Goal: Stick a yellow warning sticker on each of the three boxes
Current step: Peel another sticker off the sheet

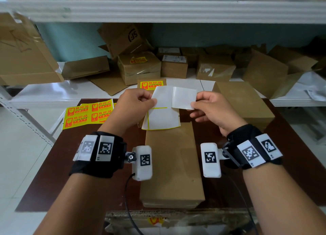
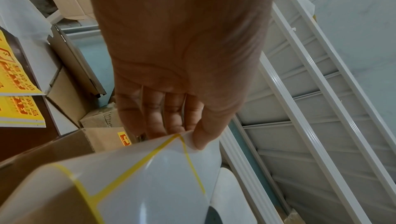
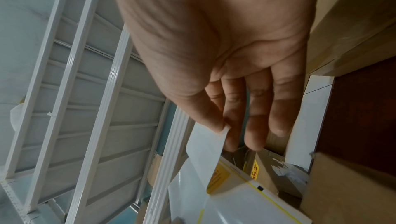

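Note:
Above the brown table, my left hand pinches the top corner of a white backing sheet with thin yellow outlines. My right hand pinches the edge of a sticker, which is partly peeled off that sheet with its white back towards me. Its yellow printed face shows in the right wrist view, still joined to the backing sheet. A long cardboard box lies below my hands and a larger one to the right. Behind my hands, a small box bears a yellow sticker.
A sheet of yellow warning stickers lies on the table's left side. White shelving behind the table holds several cardboard boxes and flattened cartons. Cables run from both wrist cameras at the near edge.

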### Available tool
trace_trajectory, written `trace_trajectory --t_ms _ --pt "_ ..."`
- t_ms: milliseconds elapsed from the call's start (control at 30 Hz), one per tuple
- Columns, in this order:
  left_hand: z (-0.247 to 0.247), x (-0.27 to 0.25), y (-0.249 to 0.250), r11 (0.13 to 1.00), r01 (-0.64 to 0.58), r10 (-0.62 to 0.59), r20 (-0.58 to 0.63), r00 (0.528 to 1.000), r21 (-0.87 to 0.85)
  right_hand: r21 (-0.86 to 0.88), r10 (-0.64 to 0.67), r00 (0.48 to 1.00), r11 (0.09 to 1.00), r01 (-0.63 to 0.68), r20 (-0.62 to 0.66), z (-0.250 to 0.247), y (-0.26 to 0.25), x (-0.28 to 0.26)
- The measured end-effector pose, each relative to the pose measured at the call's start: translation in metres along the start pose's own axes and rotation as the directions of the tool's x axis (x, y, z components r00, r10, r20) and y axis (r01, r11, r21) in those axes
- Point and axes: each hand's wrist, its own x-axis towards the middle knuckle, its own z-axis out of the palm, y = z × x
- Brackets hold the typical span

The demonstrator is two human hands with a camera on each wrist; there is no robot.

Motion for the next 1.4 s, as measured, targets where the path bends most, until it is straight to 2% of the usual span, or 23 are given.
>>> trace_trajectory --t_ms 1400 --pt "-0.006 0.003 -0.005 0.999 0.047 -0.047 -0.019 0.999 -0.016 0.007 0.025 0.999 1.0 -0.025 -0.039 -0.017 0.006 0.003"
